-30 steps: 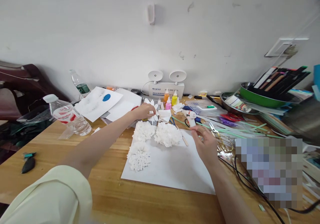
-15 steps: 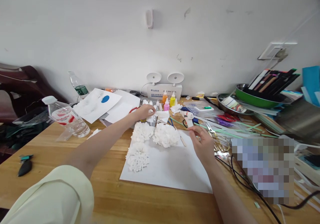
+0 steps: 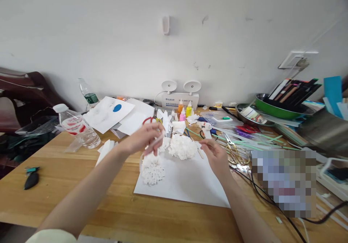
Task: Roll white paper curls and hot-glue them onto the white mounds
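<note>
My left hand point(image 3: 148, 138) hovers over the left paper flowers, its fingers closed and blurred around what looks like a thin white paper strip point(image 3: 157, 140). Three fluffy white paper flowers sit on a white sheet point(image 3: 193, 185): a front left flower point(image 3: 153, 170), a right flower point(image 3: 182, 147), and a back left flower point(image 3: 164, 145) partly covered by my left hand. Above the sheet's right side is my right hand point(image 3: 216, 154), thumb and fingers pinched together; whatever is between them is too small to make out. Just beyond it lies a white glue gun point(image 3: 206, 127).
Cut paper strips point(image 3: 164, 120) and small paint bottles point(image 3: 182, 115) stand behind the flowers. Gold-handled scissors point(image 3: 235, 152) and black cables point(image 3: 262, 194) are on the right. A water bottle point(image 3: 77, 127) leans at the left. A green pan point(image 3: 282, 109) holds markers.
My left hand has drawn back from the pile of cut paper toward me, over the flowers, with a pale strip now in its fingers. My right hand has barely moved.
</note>
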A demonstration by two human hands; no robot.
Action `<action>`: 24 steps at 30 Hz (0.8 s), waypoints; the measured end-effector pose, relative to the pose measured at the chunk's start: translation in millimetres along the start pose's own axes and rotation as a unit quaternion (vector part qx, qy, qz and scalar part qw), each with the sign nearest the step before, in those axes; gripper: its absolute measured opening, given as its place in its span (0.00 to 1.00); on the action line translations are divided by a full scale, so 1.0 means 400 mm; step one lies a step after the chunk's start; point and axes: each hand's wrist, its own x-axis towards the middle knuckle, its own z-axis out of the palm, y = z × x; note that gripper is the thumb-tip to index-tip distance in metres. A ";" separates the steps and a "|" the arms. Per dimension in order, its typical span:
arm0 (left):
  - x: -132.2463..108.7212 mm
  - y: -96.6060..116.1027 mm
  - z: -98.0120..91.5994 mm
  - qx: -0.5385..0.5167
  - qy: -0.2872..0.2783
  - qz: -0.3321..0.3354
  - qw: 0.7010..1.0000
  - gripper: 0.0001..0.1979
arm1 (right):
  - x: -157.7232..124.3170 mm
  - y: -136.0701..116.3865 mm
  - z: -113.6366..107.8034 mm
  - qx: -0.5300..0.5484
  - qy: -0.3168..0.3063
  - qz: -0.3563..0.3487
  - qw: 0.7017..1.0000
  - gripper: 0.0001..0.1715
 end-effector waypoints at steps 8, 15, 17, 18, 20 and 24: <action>-0.007 -0.151 0.145 0.317 0.126 -0.032 0.940 0.07 | -0.064 -0.072 0.053 0.096 -0.301 0.069 0.946 0.15; -0.008 -0.177 0.164 0.251 0.126 -0.031 0.959 0.08 | -0.077 -0.074 0.076 0.080 -0.277 0.099 0.953 0.10; -0.013 -0.181 0.168 0.161 0.108 -0.050 0.980 0.10 | -0.076 -0.070 0.080 0.102 -0.272 0.109 0.950 0.09; -0.015 -0.184 0.169 0.123 0.100 -0.057 0.986 0.12 | -0.077 -0.068 0.082 0.114 -0.271 0.116 0.949 0.08; -0.019 -0.190 0.169 0.085 0.096 -0.064 0.990 0.14 | -0.078 -0.066 0.084 0.133 -0.267 0.131 0.945 0.08; -0.022 -0.205 0.162 0.136 0.122 -0.041 0.982 0.14 | -0.083 -0.068 0.086 0.140 -0.262 0.151 0.943 0.10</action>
